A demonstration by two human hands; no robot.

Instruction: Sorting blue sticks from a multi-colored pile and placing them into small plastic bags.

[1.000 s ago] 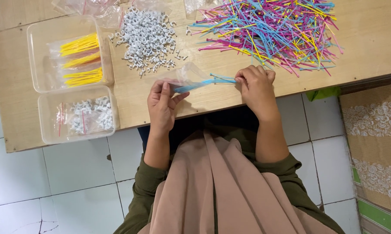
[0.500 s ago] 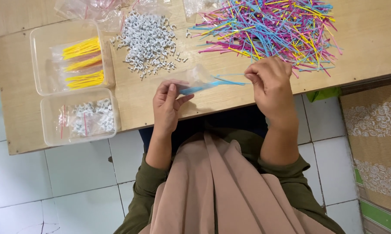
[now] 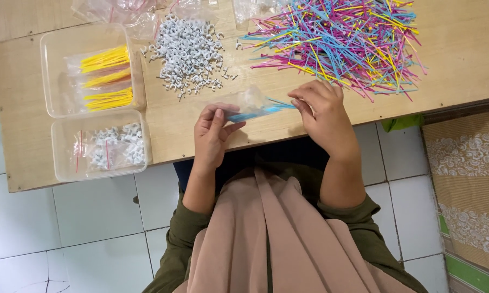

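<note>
Starting at the left of the tabletop (image 3: pixel 49 157), I see two clear tubs: the far one (image 3: pixel 52 76) holds bagged yellow ties (image 3: pixel 104 76), the near one (image 3: pixel 60 163) holds bagged white clips (image 3: pixel 111 149). Next comes a loose heap of white clips (image 3: pixel 189 54), well apart from my work.

My left hand (image 3: pixel 214 135) is pinched shut on the small clear bag (image 3: pixel 250 103), thumb and fingers gripping its left end just above the tabletop's near edge. Blue ties (image 3: pixel 258 111) lie partly inside the bag, their ends sticking out to the right. My right hand (image 3: pixel 320 111) is curled at those ends; I judge the fingertips are closed on them, though the grip itself is hidden.

To do this well, I would keep the bag mouth held wide and flat, keep the ties bunched and parallel, and slide them straight along the bag's length so none snags the film. The big pile of mixed coloured ties (image 3: pixel 342 38) lies just beyond, near my right hand.
</note>
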